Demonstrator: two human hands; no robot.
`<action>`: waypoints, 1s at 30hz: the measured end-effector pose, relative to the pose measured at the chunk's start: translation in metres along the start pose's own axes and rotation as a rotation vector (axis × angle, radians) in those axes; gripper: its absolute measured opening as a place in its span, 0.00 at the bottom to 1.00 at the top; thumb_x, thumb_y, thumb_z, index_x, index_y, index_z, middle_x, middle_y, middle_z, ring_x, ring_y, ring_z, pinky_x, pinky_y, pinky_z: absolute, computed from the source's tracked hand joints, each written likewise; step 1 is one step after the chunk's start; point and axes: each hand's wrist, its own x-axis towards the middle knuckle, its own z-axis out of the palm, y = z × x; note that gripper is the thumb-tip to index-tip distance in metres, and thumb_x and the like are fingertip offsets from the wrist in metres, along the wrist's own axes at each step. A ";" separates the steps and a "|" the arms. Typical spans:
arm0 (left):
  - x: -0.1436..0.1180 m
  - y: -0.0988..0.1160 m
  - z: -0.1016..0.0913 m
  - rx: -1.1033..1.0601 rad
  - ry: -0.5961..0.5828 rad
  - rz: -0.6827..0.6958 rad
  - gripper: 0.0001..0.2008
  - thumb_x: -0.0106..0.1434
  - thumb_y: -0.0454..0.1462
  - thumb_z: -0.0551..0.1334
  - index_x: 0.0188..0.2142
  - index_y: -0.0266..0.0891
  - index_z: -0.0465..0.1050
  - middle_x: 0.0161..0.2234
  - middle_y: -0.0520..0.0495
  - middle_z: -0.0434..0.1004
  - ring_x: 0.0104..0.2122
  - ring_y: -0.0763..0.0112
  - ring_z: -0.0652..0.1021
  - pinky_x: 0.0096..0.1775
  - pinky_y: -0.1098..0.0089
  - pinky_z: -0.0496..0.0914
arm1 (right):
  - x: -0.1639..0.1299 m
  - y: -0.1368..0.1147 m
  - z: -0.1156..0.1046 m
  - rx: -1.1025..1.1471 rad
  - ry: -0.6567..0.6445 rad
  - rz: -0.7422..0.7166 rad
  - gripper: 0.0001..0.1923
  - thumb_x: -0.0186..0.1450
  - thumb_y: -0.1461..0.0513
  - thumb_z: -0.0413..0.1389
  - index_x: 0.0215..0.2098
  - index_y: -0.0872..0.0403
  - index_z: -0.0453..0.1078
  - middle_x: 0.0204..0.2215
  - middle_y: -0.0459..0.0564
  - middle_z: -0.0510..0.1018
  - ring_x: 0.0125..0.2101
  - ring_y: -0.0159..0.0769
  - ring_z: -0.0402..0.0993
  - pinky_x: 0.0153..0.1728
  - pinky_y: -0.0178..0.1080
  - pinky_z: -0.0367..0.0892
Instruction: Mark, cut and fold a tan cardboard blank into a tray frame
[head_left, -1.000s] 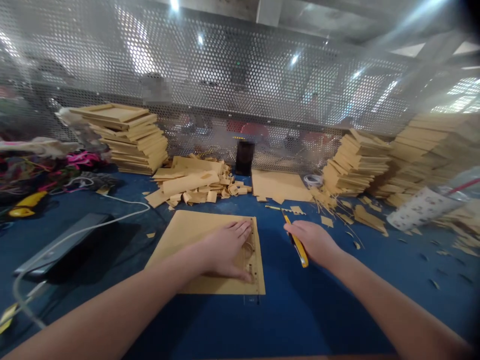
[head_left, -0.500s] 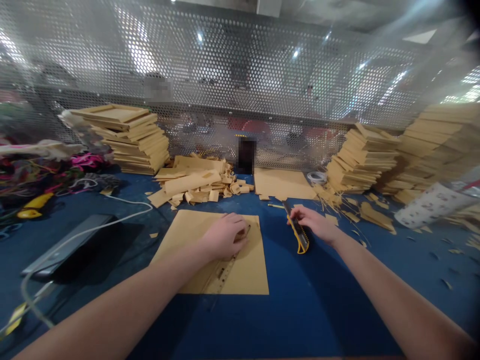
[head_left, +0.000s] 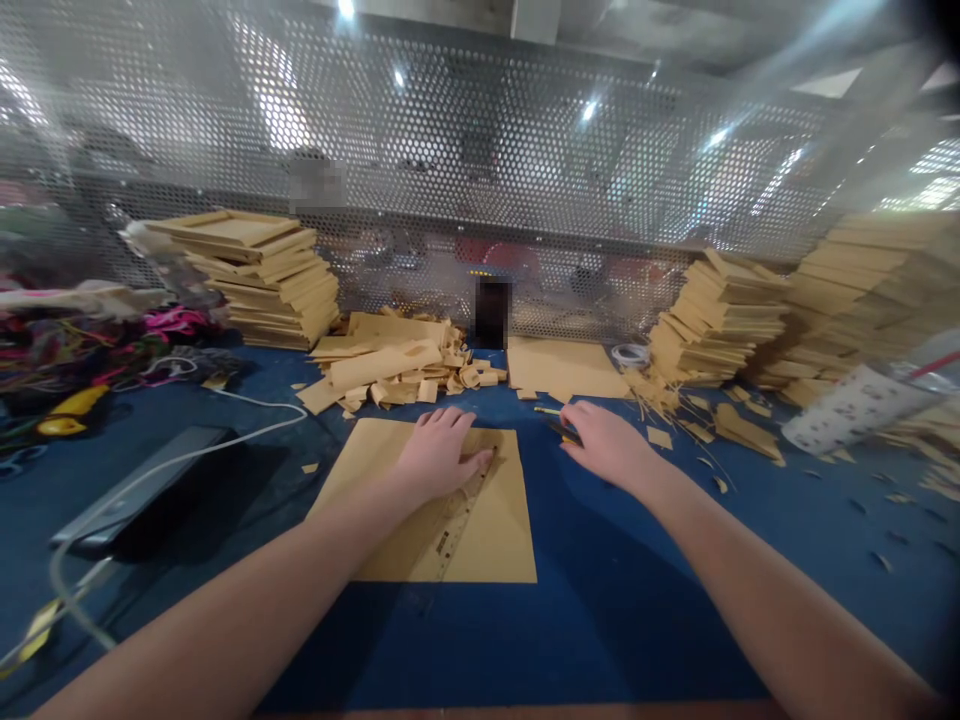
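Observation:
A tan cardboard sheet (head_left: 504, 548) lies on the blue table surface in front of me. Flat on it, with fingers stretched out, rests my left hand (head_left: 435, 452). Its thumb touches a clear ruler (head_left: 453, 528) that slants across the sheet and past its near edge. To the right of the sheet, my right hand (head_left: 606, 438) is closed around a box cutter (head_left: 564, 432). The dark front end points left, and most of the yellow body is hidden by the hand. Just beyond the cutter lies a thin yellow pencil-like stick (head_left: 547, 410).
Cardboard scraps (head_left: 397, 365) are heaped at the back. Another cardboard sheet (head_left: 566, 367) lies behind my right hand. Stacked cardboard pieces (head_left: 262, 285) stand back left, more to the right near a patterned cup (head_left: 836, 408). A black power bank-like box (head_left: 142, 490) with a white cable sits left.
My left hand's fingers have straightened and spread away from the ruler. The box cutter has turned in my right hand, from upright with its yellow end towards me to mostly covered by the hand.

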 end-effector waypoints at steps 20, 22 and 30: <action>0.000 -0.005 0.001 0.009 0.006 -0.044 0.22 0.67 0.50 0.54 0.53 0.39 0.65 0.50 0.39 0.68 0.51 0.51 0.68 0.50 0.52 0.63 | 0.004 -0.062 0.047 0.280 0.083 0.053 0.05 0.64 0.66 0.52 0.30 0.54 0.67 0.30 0.50 0.73 0.30 0.35 0.70 0.31 0.35 0.59; 0.000 -0.005 0.001 0.009 0.003 -0.041 0.21 0.67 0.50 0.54 0.52 0.39 0.66 0.50 0.39 0.69 0.51 0.50 0.69 0.50 0.52 0.64 | 0.003 -0.062 0.047 0.282 0.104 0.058 0.06 0.65 0.67 0.50 0.30 0.54 0.65 0.31 0.50 0.73 0.30 0.35 0.70 0.30 0.35 0.59; 0.000 -0.004 0.001 0.010 0.010 -0.038 0.19 0.66 0.47 0.55 0.52 0.39 0.66 0.50 0.39 0.69 0.50 0.51 0.69 0.50 0.53 0.64 | 0.004 -0.061 0.052 0.285 0.153 0.073 0.06 0.62 0.60 0.58 0.34 0.53 0.65 0.33 0.50 0.72 0.34 0.37 0.70 0.33 0.36 0.61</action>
